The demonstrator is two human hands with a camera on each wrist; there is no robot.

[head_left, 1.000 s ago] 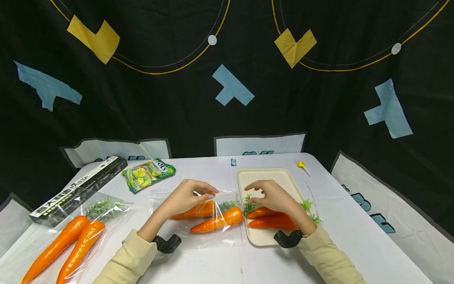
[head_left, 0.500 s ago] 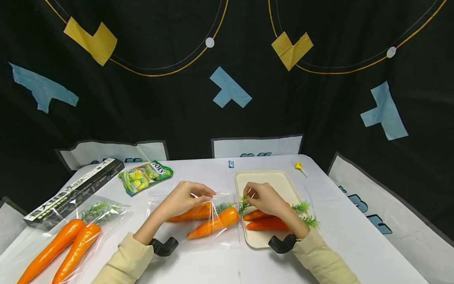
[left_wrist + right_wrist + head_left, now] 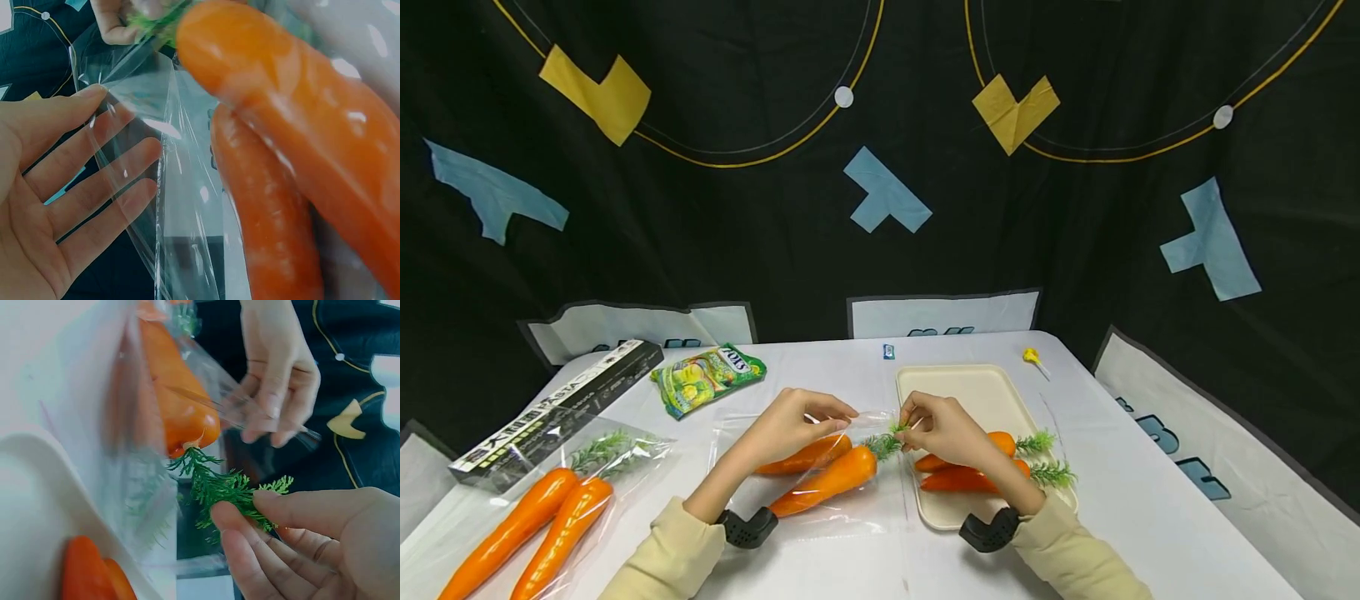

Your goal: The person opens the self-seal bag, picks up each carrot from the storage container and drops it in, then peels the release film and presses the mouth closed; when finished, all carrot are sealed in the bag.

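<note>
My left hand (image 3: 796,421) pinches the rim of a clear plastic bag (image 3: 187,206) between thumb and forefinger, its other fingers spread against the film. Two orange toy carrots lie in the bag: a front carrot (image 3: 831,483) and a rear carrot (image 3: 811,457) partly behind my left hand. With thumb and fingertips, my right hand (image 3: 946,427) holds the leafy green top (image 3: 219,487) of the front carrot at the bag's mouth. Below my right hand, two more carrots (image 3: 958,481) rest on a cream tray (image 3: 966,387), their tops over its right edge.
At the left, another clear bag holds two carrots (image 3: 561,533). Behind it lie a long black box (image 3: 561,404) and a green candy packet (image 3: 707,379). A small blue-wrapped item (image 3: 889,352) and a yellow lollipop (image 3: 1033,360) lie toward the back.
My right hand has moved left and closed its fingers on the green top. The front carrot has slid left and down, deeper into the bag. My left hand keeps its pinch.
</note>
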